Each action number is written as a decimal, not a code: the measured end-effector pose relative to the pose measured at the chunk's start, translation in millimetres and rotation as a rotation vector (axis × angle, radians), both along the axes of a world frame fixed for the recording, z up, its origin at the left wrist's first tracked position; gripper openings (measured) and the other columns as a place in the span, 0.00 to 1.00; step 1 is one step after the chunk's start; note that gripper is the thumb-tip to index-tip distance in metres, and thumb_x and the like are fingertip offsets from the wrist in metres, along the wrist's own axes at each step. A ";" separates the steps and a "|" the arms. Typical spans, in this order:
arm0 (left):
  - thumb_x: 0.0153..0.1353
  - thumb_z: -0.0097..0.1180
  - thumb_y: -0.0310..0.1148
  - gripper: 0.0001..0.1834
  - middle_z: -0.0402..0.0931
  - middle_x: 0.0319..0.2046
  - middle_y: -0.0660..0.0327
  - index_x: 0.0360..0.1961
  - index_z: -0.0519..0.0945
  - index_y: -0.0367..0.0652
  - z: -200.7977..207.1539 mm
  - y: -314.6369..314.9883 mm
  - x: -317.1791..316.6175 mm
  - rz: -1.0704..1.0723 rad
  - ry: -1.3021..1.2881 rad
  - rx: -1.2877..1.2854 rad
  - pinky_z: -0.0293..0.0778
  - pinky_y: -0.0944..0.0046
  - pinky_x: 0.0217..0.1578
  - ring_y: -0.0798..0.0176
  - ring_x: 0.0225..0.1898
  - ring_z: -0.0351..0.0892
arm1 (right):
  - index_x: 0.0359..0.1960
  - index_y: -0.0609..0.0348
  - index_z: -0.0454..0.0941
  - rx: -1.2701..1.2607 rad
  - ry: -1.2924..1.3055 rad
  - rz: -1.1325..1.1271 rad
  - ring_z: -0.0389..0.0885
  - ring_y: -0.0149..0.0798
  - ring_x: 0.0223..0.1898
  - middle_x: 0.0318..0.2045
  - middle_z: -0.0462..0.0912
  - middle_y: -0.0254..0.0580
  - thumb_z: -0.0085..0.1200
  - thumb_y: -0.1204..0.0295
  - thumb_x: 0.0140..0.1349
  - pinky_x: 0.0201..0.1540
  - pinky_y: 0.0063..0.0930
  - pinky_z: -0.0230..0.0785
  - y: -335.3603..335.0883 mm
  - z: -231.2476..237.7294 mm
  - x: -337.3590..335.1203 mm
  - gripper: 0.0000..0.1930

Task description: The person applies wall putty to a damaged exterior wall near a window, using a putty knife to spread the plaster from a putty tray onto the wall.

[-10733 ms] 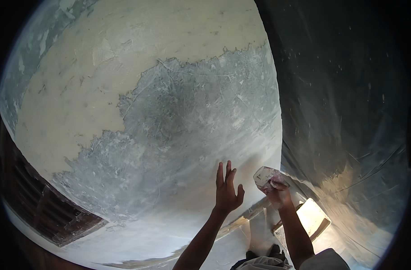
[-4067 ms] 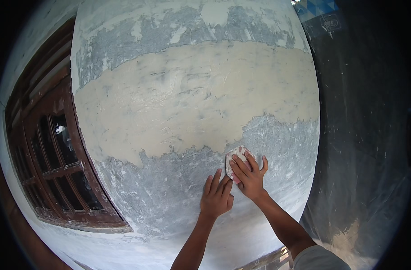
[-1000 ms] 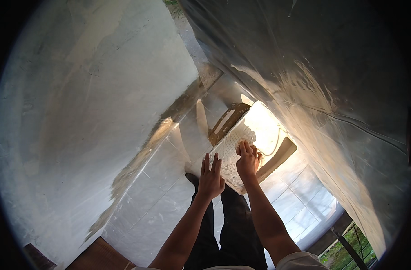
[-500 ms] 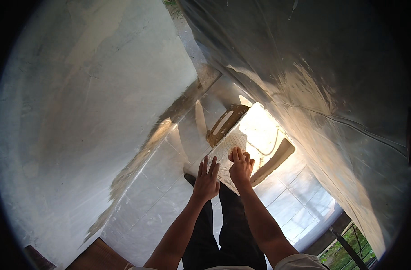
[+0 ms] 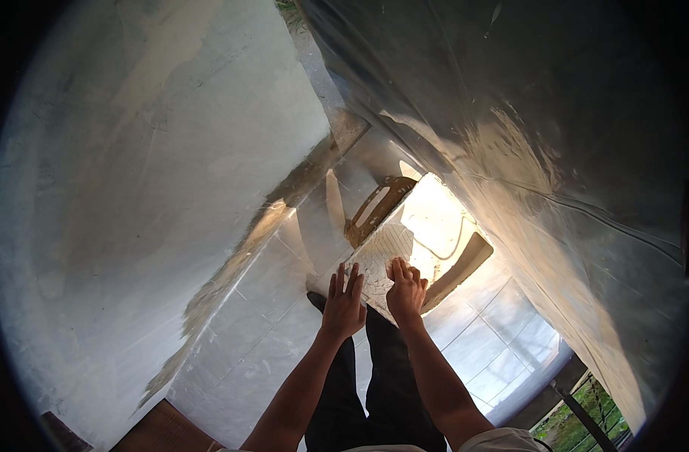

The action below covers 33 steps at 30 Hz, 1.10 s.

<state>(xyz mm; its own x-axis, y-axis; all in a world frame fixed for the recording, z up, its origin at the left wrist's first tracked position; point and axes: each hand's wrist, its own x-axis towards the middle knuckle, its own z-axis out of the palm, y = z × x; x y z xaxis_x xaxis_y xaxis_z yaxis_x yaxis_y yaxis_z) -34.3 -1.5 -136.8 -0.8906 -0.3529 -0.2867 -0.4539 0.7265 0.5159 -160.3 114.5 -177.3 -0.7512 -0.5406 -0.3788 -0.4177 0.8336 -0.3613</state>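
Observation:
A whitish slab (image 5: 371, 265) with a pattern of fine lines lies in front of my legs, its far right part in glaring sunlight. My left hand (image 5: 345, 307) is open, with fingers stretched forward at the slab's near left edge. On the patterned surface rests my right hand (image 5: 407, 290), its fingers bent and pressed together. Whatever they may hold is hidden. A curved line runs across the bright part of the slab, and a dark shadow band lies along its right side.
Just beyond the slab stands a brown piece (image 5: 380, 211) with a long slot. A large pale grey wall or panel (image 5: 171, 166) rises on the left. Dark plastic sheeting (image 5: 555, 151) hangs on the right. Pale tiles (image 5: 239, 324) cover the floor around my dark-trousered legs.
My right hand has slid a little toward me and to the right over the slab. My left hand has barely shifted, its fingers still stretched out.

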 end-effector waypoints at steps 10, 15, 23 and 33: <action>0.52 0.55 0.25 0.38 0.50 0.75 0.43 0.67 0.61 0.31 0.3 4.0 5.2 0.061 -0.023 0.031 0.46 0.33 0.73 0.33 0.77 0.40 | 0.65 0.53 0.70 0.061 0.109 -0.006 0.71 0.50 0.63 0.67 0.74 0.38 0.53 0.79 0.58 0.59 0.53 0.62 5.0 -8.5 -3.3 0.29; 0.52 0.55 0.25 0.39 0.50 0.75 0.42 0.67 0.60 0.32 1.7 4.3 10.1 0.078 -0.021 0.046 0.46 0.32 0.73 0.32 0.77 0.40 | 0.65 0.53 0.71 -0.028 0.018 0.035 0.72 0.48 0.63 0.66 0.74 0.37 0.54 0.81 0.57 0.59 0.50 0.63 1.3 -0.6 19.9 0.31; 0.53 0.54 0.25 0.38 0.50 0.75 0.42 0.67 0.60 0.33 1.0 0.7 19.9 0.140 -0.049 0.027 0.45 0.32 0.73 0.31 0.77 0.40 | 0.67 0.54 0.68 -0.001 0.131 0.042 0.70 0.49 0.64 0.68 0.72 0.38 0.54 0.78 0.60 0.62 0.55 0.60 -28.3 -9.3 -32.5 0.30; 0.53 0.52 0.25 0.38 0.50 0.75 0.40 0.67 0.59 0.31 5.0 0.2 23.9 0.185 -0.044 0.058 0.43 0.31 0.73 0.30 0.77 0.39 | 0.65 0.52 0.71 -0.132 0.091 0.054 0.71 0.46 0.63 0.66 0.75 0.36 0.53 0.80 0.59 0.61 0.50 0.59 -3.5 0.1 7.8 0.29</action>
<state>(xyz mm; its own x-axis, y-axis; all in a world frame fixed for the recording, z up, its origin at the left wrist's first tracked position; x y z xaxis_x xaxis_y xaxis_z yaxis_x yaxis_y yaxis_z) -10.4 -1.2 -131.8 -0.7982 -0.4915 -0.3483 -0.6000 0.5978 0.5316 -152.5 111.0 -177.2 -0.7478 -0.6213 -0.2340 -0.4962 0.7572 -0.4248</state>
